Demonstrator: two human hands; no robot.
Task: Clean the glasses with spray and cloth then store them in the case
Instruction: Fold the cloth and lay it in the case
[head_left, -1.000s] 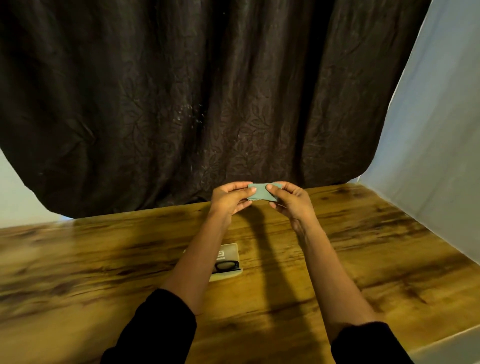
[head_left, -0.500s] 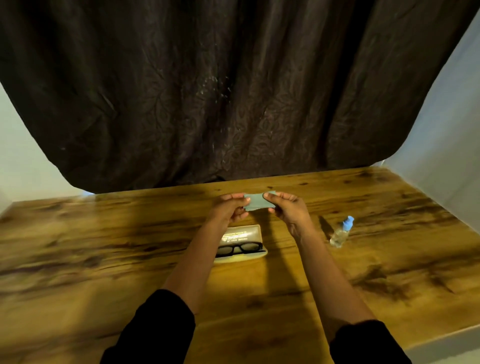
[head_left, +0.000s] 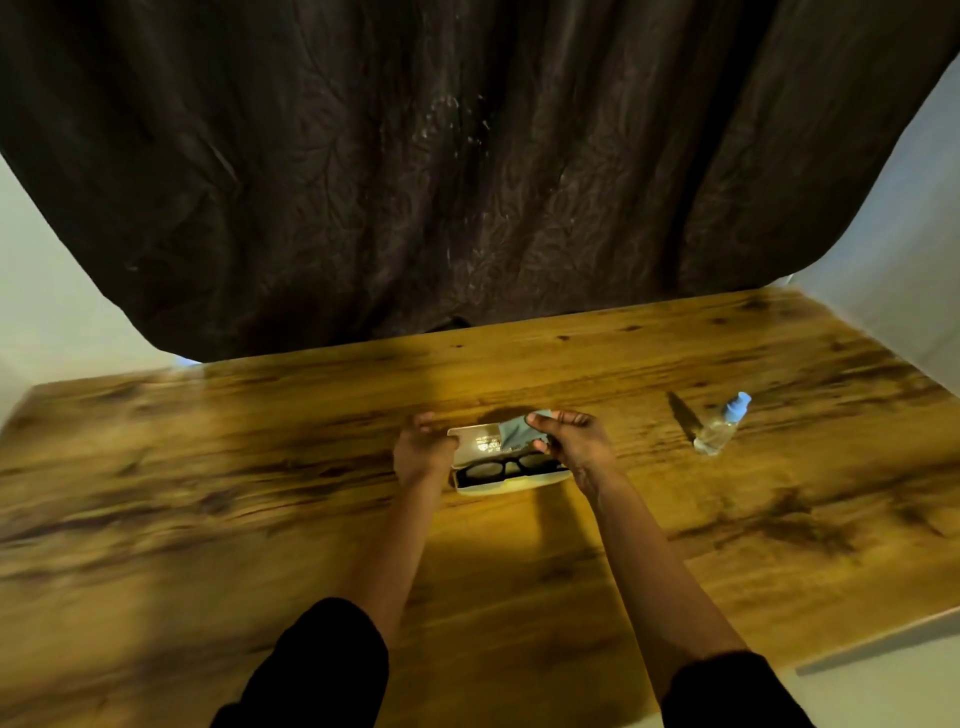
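The cloth (head_left: 513, 434), just now held between both hands, comes down over the open case (head_left: 498, 487) pinched by the right hand (head_left: 571, 441) alone, while the left hand (head_left: 423, 452) curls round its nine-o'clock end; the glasses (head_left: 506, 467) already lie inside, so I'd judge only closing remains.

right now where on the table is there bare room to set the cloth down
Bare wood runs wide on the table left of the left hand, and a narrower patch lies between the right hand and the spray bottle. Crowded at the open case: both hands, the cloth and the glasses meet there.
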